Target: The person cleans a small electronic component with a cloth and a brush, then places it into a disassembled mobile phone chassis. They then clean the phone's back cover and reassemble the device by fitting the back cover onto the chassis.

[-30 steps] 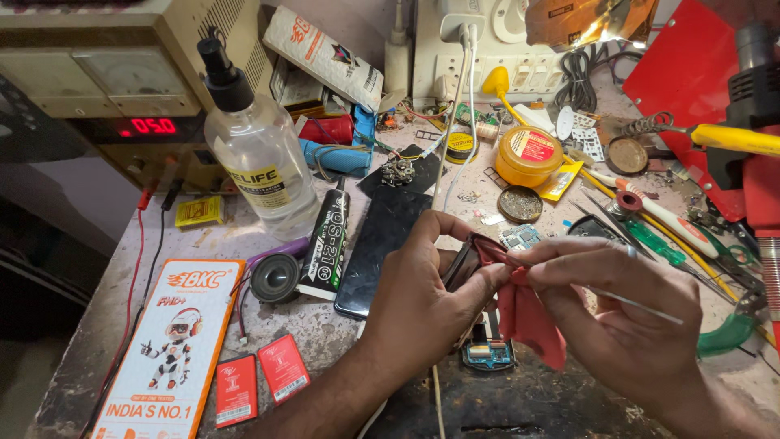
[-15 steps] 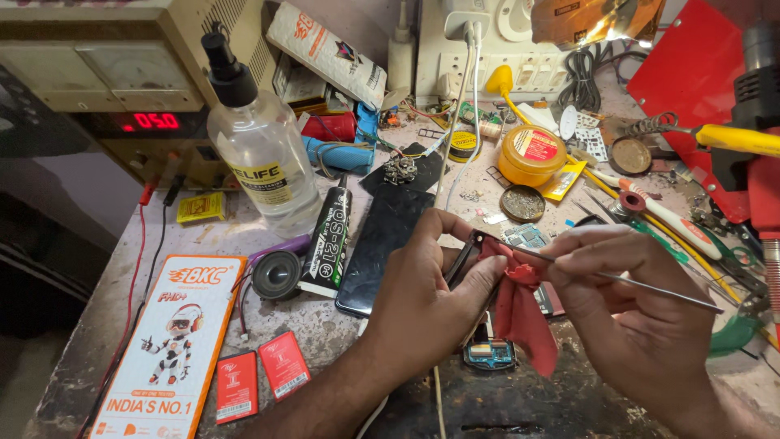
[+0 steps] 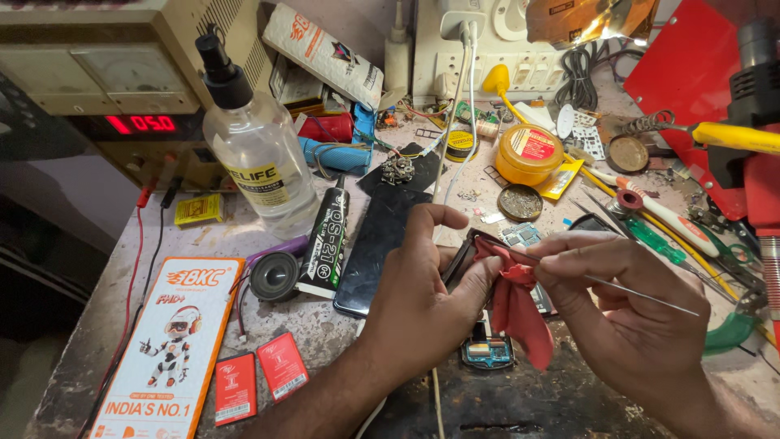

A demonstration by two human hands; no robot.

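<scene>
Right hand shifted slightly, pinching thin tweezers, left hand gripping red cloth, clear bottle half-full.

Single head-worn view, looking steeply down and forward over a cluttered workbench. Camera sits close: the left hand and right hand fill the near centre and right, forearms running off the bottom edge. Far side reaches a power supply at far left and a wall socket panel at far centre. Bench edge drops away at near left. No second view overlaps.
</scene>
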